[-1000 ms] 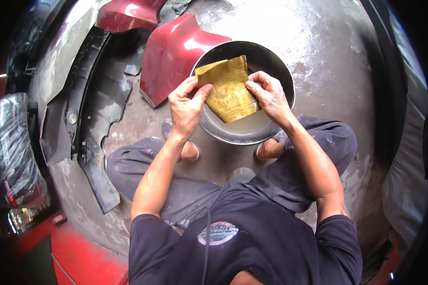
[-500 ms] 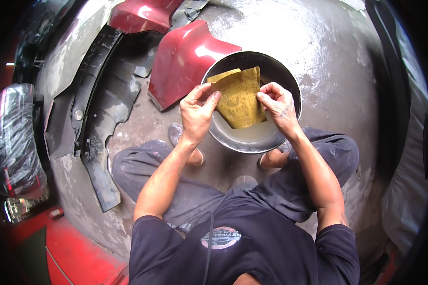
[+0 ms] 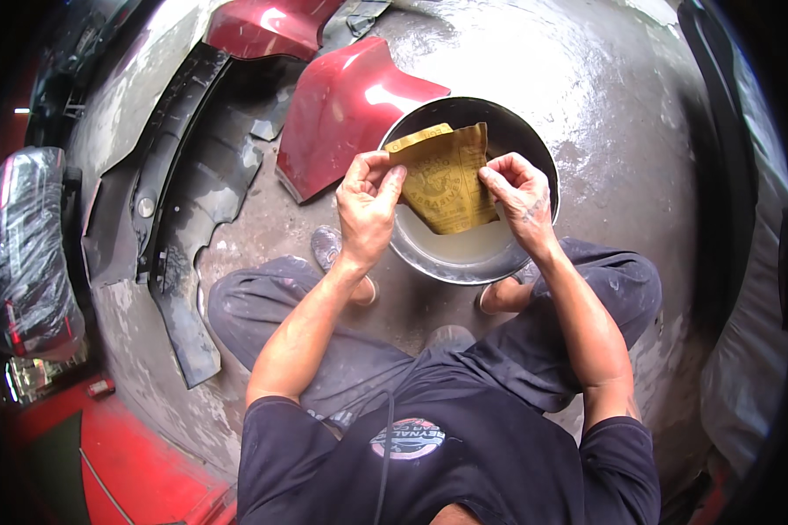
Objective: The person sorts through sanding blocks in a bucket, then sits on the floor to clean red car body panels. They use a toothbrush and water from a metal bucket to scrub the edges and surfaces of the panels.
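Holding yellow sheet (image 3: 453, 166), both hands (image 3: 364, 206), dark lettering (image 3: 433, 185)

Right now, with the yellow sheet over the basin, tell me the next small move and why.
I'd probably square up the layers of the yellow sheet: at its upper left a back layer sticks out past the front one, and the left hand and right hand hold opposite sides over the basin.
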The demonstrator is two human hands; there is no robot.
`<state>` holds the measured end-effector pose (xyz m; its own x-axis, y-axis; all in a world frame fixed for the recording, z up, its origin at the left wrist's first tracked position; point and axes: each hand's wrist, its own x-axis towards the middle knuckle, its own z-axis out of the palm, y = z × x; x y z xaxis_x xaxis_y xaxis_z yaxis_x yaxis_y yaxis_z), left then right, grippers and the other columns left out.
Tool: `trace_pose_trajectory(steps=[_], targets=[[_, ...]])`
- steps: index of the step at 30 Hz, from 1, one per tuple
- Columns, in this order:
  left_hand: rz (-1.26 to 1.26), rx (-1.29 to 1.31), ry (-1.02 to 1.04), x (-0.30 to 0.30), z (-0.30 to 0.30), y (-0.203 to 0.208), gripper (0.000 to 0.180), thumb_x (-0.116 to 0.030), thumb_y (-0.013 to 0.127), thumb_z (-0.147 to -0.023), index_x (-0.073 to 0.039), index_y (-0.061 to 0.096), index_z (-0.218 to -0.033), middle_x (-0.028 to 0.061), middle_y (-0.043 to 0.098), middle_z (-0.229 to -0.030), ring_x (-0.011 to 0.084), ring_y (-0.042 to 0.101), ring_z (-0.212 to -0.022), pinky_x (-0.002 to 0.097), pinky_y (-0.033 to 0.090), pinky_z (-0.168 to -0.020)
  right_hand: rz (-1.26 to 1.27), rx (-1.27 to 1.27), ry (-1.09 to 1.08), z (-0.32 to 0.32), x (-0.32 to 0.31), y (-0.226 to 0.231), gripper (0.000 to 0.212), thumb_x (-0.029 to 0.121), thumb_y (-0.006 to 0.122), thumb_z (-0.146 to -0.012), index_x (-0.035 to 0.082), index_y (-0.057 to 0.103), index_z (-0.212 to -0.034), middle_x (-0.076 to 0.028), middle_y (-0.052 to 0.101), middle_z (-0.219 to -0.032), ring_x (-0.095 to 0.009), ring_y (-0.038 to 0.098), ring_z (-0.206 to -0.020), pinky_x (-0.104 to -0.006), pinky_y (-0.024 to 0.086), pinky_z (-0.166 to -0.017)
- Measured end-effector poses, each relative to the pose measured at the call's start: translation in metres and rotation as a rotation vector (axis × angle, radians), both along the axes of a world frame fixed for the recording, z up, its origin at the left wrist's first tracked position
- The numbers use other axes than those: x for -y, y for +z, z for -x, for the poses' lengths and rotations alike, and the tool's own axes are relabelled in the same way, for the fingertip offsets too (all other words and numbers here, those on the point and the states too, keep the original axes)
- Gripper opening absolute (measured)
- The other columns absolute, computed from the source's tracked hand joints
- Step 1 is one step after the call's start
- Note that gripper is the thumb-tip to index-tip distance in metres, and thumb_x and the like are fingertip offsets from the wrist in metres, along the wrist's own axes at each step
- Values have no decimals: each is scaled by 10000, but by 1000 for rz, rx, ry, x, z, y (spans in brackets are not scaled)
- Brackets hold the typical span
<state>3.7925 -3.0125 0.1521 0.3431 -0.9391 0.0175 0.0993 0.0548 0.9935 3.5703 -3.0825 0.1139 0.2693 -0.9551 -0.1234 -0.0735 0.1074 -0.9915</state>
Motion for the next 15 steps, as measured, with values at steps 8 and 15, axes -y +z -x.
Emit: trace_pose_trajectory(steps=[8,15], targets=[[7,99,6,0,-3,-4,164,-53,708,-974,-14,608,-1099,2,661,-924,28,602,-775,195,514,-677,55,-34,-31,-1,-2,3,174,185,725,-955,14,694,-944,9,677,-820,-49,587,-783,-243,494,-738],[52,12,65,-2,3,-5,254,-4,719,-954,-37,584,-1166,40,700,-926,39,632,-787,177,498,-681,95,-28,-41,-2,-4,4,172,181,730,-958,13,694,-946,9,678,-845,-49,589,-801,-244,496,-748]])
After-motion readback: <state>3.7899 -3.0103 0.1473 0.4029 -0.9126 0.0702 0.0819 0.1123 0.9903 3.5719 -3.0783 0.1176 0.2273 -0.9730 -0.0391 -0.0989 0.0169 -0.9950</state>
